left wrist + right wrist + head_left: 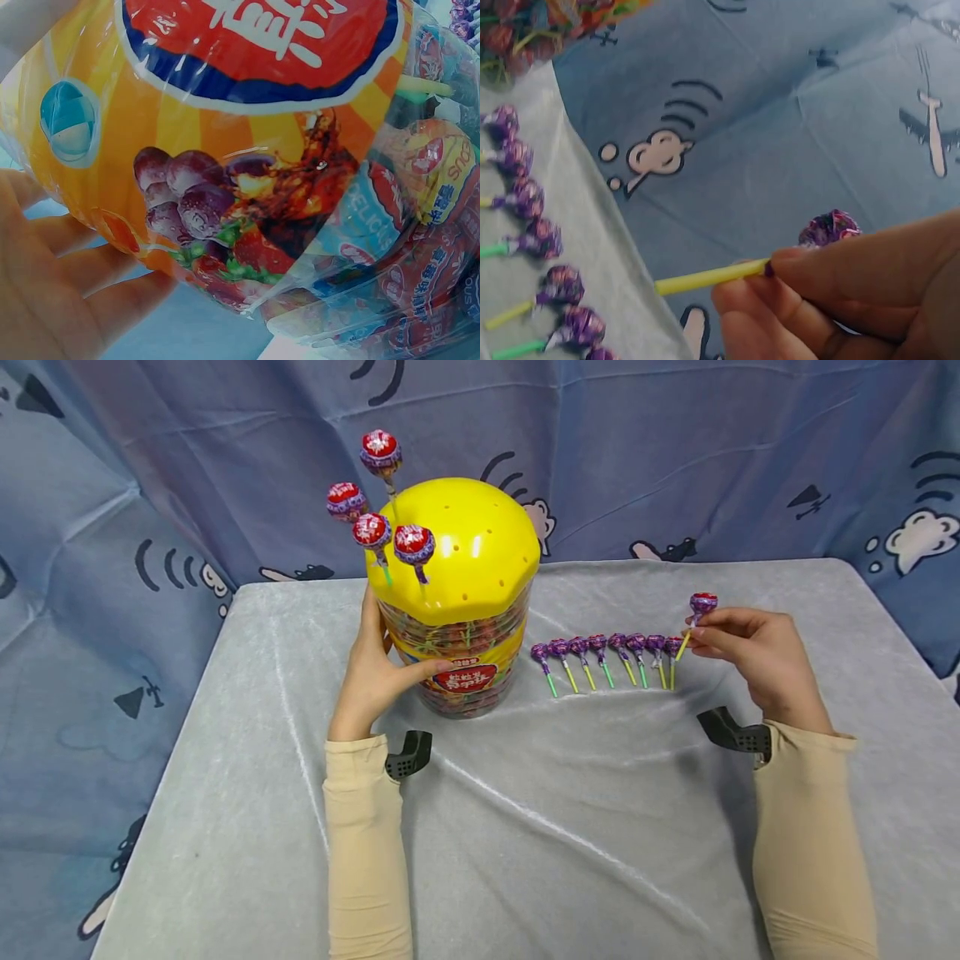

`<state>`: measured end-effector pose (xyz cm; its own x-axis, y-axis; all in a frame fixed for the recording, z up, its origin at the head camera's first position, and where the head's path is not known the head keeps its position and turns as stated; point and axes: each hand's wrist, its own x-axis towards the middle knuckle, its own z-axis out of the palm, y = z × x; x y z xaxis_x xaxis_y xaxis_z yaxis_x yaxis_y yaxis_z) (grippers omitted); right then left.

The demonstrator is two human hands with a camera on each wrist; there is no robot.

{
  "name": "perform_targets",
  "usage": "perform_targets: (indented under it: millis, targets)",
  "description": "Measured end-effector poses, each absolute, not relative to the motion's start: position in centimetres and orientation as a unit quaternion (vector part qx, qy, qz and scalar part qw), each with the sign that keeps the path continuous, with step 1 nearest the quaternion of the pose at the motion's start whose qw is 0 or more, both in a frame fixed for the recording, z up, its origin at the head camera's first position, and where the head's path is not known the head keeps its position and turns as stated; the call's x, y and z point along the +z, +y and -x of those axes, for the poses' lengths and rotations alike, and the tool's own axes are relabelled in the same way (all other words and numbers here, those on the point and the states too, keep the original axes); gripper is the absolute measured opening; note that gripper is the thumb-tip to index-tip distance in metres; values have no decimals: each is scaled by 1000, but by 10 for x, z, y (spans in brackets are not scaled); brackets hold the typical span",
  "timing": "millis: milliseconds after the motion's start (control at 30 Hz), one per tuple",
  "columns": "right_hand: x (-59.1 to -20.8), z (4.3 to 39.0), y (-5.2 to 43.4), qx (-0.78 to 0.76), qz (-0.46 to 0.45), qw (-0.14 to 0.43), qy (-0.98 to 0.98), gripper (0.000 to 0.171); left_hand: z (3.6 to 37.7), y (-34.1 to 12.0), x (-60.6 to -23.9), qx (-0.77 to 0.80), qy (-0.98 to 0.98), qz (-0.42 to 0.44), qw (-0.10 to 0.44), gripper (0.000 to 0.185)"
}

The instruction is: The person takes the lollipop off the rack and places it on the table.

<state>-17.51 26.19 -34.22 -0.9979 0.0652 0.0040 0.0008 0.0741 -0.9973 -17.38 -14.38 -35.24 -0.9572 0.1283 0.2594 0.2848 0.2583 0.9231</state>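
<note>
A clear tub point(463, 670) full of lollipops stands mid-table under a yellow domed lid point(465, 547) with holes. Several red-and-purple lollipops point(372, 532) stick out of the lid's left side. My left hand point(372, 670) holds the tub's left side, palm against its printed label point(247, 150). My right hand point(753, 647) pinches the yellow stick point(705, 276) of a purple lollipop point(702, 603), lifted just above the right end of a row of several purple lollipops point(607, 653) lying on the cloth. The same candy head point(829, 227) peeks out behind my fingers.
A pale grey cloth covers the table point(525, 827). A blue cartoon-print sheet point(675, 452) hangs behind and on both sides. Wrist camera mounts point(408, 753) sit by both cuffs.
</note>
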Motion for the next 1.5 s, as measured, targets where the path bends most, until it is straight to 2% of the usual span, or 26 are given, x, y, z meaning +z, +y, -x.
perform_targets:
  millis: [200,333,667,1300,1500]
  targets:
    - [-359,185,284,591,51,-50,-804,18,173,-144,-352,-597,-789,133,67,114]
    - [-372,192,299,584,77,-106,-801,17,173,-144,-352,-597,-789,132,64,113]
    - [-398,199,316,627,130,-169,-749,27,174,-143,-353,-596,-789,132,66,116]
    - [-405,199,316,606,164,-159,-762,28,175,-144,-354,-596,-790,131,64,114]
    - [-408,200,315,557,151,-135,-806,26,175,-144,-354,-596,-790,131,63,114]
